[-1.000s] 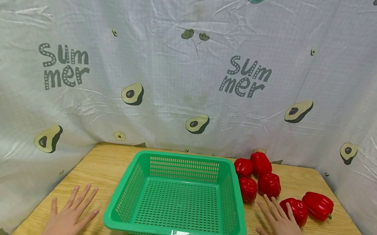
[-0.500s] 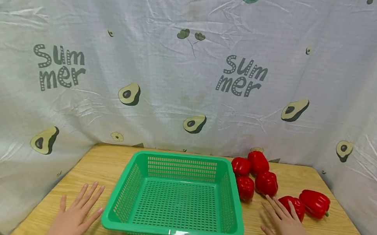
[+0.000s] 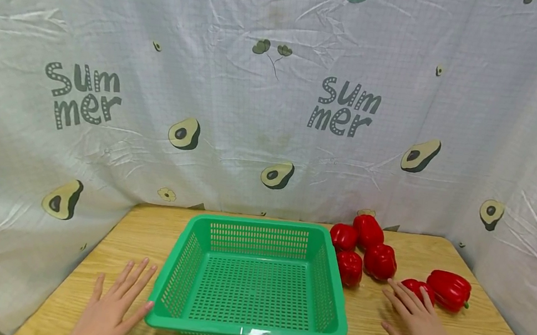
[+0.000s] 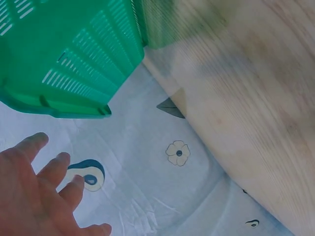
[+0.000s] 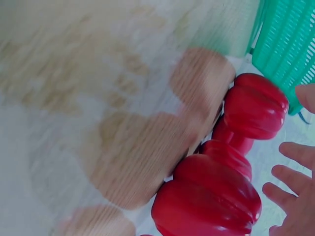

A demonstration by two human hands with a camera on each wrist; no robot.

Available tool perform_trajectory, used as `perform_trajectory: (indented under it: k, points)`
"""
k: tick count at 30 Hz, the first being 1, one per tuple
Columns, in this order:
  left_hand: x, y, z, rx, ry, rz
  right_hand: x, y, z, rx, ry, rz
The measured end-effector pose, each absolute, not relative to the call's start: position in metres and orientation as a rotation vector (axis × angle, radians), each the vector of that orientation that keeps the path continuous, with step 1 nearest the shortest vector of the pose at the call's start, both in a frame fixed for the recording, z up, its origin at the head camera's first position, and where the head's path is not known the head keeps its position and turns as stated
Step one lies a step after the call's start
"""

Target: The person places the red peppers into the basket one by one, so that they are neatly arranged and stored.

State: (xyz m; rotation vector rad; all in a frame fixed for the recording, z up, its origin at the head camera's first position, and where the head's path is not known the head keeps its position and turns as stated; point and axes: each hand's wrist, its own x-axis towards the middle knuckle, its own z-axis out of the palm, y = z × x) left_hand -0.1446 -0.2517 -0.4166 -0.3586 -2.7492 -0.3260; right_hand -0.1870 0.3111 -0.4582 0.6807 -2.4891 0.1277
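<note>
A green slotted plastic basket stands upright on the table with nothing inside. My left hand is beside its front left corner, fingers spread; whether the thumb touches the rim I cannot tell. In the left wrist view, the left hand's fingers show below the basket. At the right, my right hand holds nothing and has its fingers extended, partly covering a red bell pepper in the head view. Beyond it lies another bell pepper. In the right wrist view, a large bell pepper appears apart from the fingers.
Several more red bell peppers cluster against the basket's right side, towards the back. The light wooden table ends at a white curtain printed with avocados, which hangs behind and along both sides.
My left hand has moved right, closer to the basket's corner. My right hand has shifted slightly right, covering more of the nearest pepper. The whole head view has shifted a little; basket and peppers stay put.
</note>
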Motion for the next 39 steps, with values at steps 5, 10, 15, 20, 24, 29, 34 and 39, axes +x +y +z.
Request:
perform_trajectory:
  k: [5,10,15,20,24,29,34,39]
  points:
    - [-0.143,-0.248,-0.414,-0.4,-2.704,-0.315,-0.187,0.315,-0.456,0.674,-2.464,0.134]
    - [-0.143,-0.244,-0.412,-0.432,-2.695,-0.327,-0.186,0.319,-0.453,0.65,-2.449,0.141]
    - [-0.144,-0.239,-0.413,-0.465,-2.668,-0.353,-0.185,0.325,-0.453,0.647,-2.442,0.143]
    - [-0.145,-0.236,-0.415,-0.485,-2.643,-0.29,-0.186,0.331,-0.451,0.652,-2.442,0.151]
    - [-0.143,-0.233,-0.418,-0.488,-2.65,-0.249,-0.186,0.334,-0.449,0.679,-2.419,0.17]
    - [-0.145,-0.229,-0.419,-0.493,-2.645,-0.272,-0.189,0.337,-0.446,0.708,-2.402,0.189]
    - [-0.145,-0.226,-0.419,-0.482,-2.673,-0.306,-0.188,0.338,-0.447,0.709,-2.411,0.185]
    - [-0.147,-0.228,-0.42,-0.479,-2.705,-0.32,-0.188,0.338,-0.45,0.681,-2.431,0.189]
